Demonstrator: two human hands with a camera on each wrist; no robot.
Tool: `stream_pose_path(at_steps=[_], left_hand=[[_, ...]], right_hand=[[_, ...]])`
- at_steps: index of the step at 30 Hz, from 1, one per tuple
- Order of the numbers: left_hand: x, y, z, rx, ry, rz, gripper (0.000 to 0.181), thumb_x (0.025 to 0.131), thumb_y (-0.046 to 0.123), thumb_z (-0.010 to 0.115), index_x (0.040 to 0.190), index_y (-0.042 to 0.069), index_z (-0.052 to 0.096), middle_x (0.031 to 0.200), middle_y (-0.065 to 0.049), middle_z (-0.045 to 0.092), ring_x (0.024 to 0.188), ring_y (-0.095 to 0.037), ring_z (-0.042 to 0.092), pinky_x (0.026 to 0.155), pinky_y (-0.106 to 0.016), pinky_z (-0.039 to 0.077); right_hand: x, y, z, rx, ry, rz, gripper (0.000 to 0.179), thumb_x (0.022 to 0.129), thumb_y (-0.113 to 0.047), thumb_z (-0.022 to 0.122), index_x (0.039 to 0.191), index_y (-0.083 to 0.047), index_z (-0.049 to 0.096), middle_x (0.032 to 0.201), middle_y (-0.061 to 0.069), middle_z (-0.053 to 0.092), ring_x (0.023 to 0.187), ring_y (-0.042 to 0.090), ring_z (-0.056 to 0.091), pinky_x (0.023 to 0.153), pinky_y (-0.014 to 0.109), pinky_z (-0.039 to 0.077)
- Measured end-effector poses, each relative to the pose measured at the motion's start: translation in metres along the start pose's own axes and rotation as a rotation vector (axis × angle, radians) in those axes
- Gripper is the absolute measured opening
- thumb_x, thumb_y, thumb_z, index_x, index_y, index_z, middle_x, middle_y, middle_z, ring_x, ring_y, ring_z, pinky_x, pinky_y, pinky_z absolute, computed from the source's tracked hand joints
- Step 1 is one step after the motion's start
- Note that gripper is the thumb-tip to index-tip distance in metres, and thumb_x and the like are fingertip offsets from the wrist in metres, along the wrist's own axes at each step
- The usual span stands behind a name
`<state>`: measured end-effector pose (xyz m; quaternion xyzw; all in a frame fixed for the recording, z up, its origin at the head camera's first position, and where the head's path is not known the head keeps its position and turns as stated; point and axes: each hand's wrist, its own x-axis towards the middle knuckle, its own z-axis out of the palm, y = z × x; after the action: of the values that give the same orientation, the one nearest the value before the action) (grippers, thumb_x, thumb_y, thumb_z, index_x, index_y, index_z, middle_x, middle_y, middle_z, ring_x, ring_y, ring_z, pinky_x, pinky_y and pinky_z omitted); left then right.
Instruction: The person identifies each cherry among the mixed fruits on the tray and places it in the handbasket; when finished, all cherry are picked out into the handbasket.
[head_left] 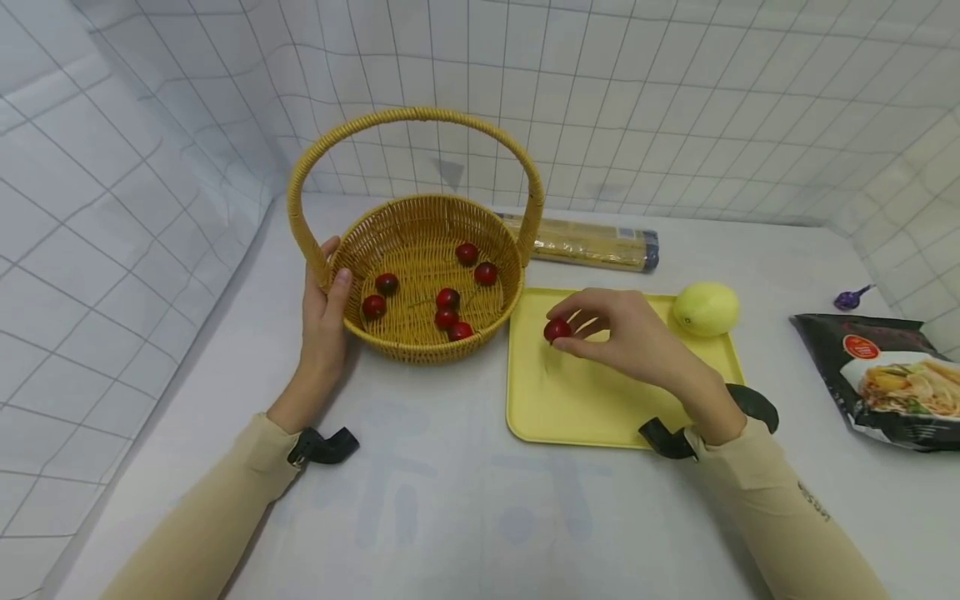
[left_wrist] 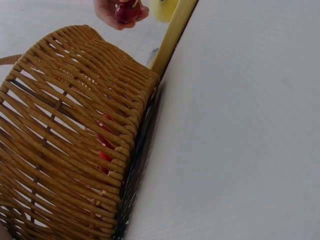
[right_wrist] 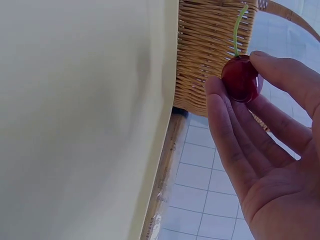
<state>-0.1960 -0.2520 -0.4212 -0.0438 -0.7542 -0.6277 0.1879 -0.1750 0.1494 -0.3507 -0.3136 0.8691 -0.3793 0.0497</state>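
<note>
A woven basket (head_left: pixel 420 350) with a tall arched handle holds several dark red cherries (head_left: pixel 447 299). At its left side my left hand (head_left: pixel 324 321) grips the rim by the foot of the handle, thumb over the edge. Over the yellow tray (head_left: pixel 547 417), my right hand (head_left: pixel 630 337) pinches one cherry (right_wrist: pixel 242 79) between thumb and fingertips. Its green stem points away from the palm in the right wrist view. Most of the left hand is out of the left wrist view, where the basket's woven side (left_wrist: pixel 75 130) fills the left half.
A yellow lemon (head_left: pixel 706 309) sits at the tray's back right corner. Behind the tray lies a long wrapped roll (head_left: pixel 592 244), partly hidden by the basket. To the right are a black food packet (head_left: pixel 885 375) and a small purple-wrapped lollipop (head_left: pixel 849 298). White tiled-pattern sheets enclose the table.
</note>
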Motion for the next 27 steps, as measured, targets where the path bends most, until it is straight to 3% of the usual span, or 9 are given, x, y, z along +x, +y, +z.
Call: stream_pose_path(at_steps=[6, 13, 27], left_hand=[[0.0, 0.0, 0.0, -0.013, -0.013, -0.011, 0.058, 0.108, 0.041, 0.046, 0.163, 0.024, 0.036, 0.164, -0.001, 0.04, 0.149, -0.021, 0.039, 0.121, -0.036, 0.027], [0.0, 0.0, 0.0, -0.013, -0.017, -0.01, 0.058, 0.108, 0.041, 0.046, 0.163, 0.024, 0.036, 0.164, 0.0, 0.04, 0.15, -0.022, 0.039, 0.119, -0.035, 0.028], [0.0, 0.0, -0.001, -0.024, -0.003, -0.007, 0.057, 0.107, 0.039, 0.05, 0.162, 0.024, 0.038, 0.165, 0.003, 0.039, 0.149, -0.019, 0.039, 0.122, -0.042, 0.025]], right_hand=[[0.013, -0.01, 0.0, -0.001, 0.031, -0.044, 0.027, 0.095, -0.019, 0.081, 0.121, -0.015, 0.076, 0.111, -0.006, 0.078, 0.098, 0.012, 0.074, 0.087, 0.035, 0.06], [0.042, -0.032, 0.009, -0.021, 0.095, -0.124, 0.029, 0.095, -0.02, 0.08, 0.123, -0.012, 0.075, 0.112, -0.004, 0.076, 0.101, 0.013, 0.073, 0.089, 0.036, 0.059], [0.087, -0.076, 0.053, 0.026, 0.09, -0.083, 0.027, 0.094, -0.018, 0.081, 0.118, -0.006, 0.076, 0.107, 0.003, 0.077, 0.095, 0.013, 0.072, 0.085, 0.032, 0.059]])
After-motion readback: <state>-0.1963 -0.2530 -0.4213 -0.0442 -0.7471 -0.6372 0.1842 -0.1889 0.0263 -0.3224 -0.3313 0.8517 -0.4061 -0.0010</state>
